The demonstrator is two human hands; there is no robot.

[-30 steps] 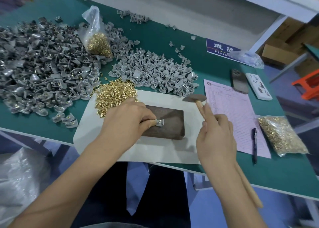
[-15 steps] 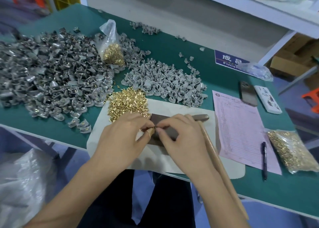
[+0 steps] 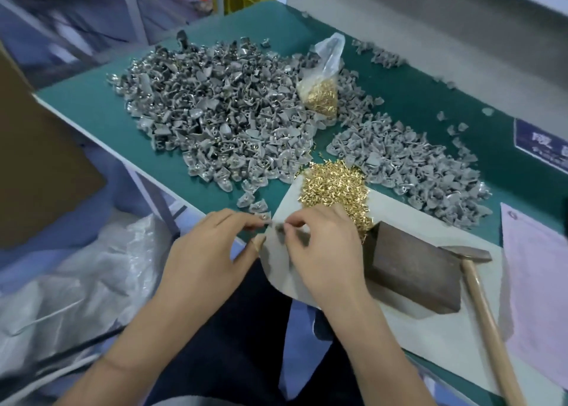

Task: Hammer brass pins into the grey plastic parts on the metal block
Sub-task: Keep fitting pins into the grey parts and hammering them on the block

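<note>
- Both hands meet at lower centre of the frame, over the left edge of the white mat [image 3: 408,338].
- The left hand [image 3: 203,252] pinches a small grey part [image 3: 266,223] between thumb and forefinger, other fingers curled; the part sits right at its fingertips, off the block.
- The right hand [image 3: 325,252] has its fingertips curled in, touching the same spot from the right (whether it pinches a pin or the part itself is too blurred to tell).
- The block [image 3: 412,267], dark and bare on top, lies on the mat just right of the right hand, clear of both grips.
- The hammer [image 3: 479,285] lies at lower right, head beside the block's far corner, handle running toward the bottom edge; no hand touches it.
- Loose pins [image 3: 335,190] are heaped on the mat's upper edge, just above the right hand.
- A big heap of parts [image 3: 215,122] fills the upper centre of the green table [image 3: 92,104]; a smaller heap [image 3: 408,162] lies to its right.
- A bag of pins [image 3: 321,95] stands between the two heaps.
- A pink sheet [image 3: 534,282] lies at the right edge.
</note>
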